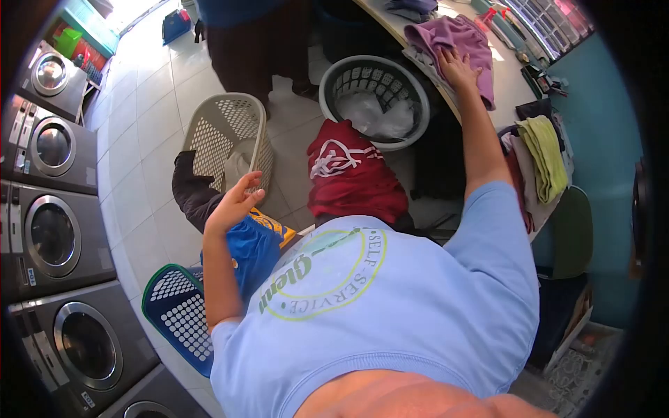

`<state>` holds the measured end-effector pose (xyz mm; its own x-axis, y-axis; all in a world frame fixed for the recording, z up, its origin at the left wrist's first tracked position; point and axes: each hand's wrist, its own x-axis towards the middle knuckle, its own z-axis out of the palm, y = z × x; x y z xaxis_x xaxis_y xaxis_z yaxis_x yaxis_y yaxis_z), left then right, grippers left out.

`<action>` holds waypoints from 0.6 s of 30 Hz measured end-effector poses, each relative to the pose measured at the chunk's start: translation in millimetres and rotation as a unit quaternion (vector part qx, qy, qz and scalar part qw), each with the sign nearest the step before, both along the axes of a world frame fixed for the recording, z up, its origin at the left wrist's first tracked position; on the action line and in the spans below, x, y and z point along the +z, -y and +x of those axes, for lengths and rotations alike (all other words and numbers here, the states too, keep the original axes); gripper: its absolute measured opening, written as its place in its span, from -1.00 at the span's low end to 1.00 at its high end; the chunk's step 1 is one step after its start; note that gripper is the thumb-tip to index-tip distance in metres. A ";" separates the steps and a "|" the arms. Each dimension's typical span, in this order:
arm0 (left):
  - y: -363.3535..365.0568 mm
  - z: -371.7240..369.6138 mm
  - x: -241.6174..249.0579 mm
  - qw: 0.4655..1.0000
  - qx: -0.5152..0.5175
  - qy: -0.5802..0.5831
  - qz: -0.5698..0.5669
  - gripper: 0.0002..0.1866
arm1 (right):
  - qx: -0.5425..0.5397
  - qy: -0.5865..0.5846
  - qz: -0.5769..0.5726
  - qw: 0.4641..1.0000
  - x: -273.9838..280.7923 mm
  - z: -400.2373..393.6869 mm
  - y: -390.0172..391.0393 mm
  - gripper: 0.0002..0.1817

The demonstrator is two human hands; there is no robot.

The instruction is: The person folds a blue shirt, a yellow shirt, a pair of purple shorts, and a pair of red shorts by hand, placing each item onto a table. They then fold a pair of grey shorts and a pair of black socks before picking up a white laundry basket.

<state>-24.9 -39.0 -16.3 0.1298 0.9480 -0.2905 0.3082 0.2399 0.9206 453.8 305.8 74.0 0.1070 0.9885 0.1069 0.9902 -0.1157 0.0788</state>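
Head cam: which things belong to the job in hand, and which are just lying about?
Likely in the job:
- mauve fabric garment, right hand flat on it
- flat white tabletop underneath
- folded lime-green cloth
- maroon garment with white drawstring

Probably just lying about:
- blue plastic basket with green rim
- round grey plastic basket with translucent plastic inside
- grey front-loading machines

light: bright daylight, window [547, 22] side | glare: floor [145, 45], upper left | shadow: deep under table [507, 87] | lens: curved, corners black
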 end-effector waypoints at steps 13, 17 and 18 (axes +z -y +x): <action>5.3 -11.9 -124.7 0.986 0.118 -0.040 -0.107 -0.60 | 0.300 -0.177 -0.047 0.936 0.1 -63.2 155.0 -0.24; 6.9 -15.4 -123.7 0.987 0.127 -0.030 -0.098 -0.60 | 0.301 -0.294 0.142 0.896 63.5 -35.0 234.9 -0.62; 8.4 -18.5 -126.2 0.985 0.129 -0.035 -0.108 -0.61 | 0.226 -0.299 0.240 0.896 88.8 -12.6 248.0 -0.68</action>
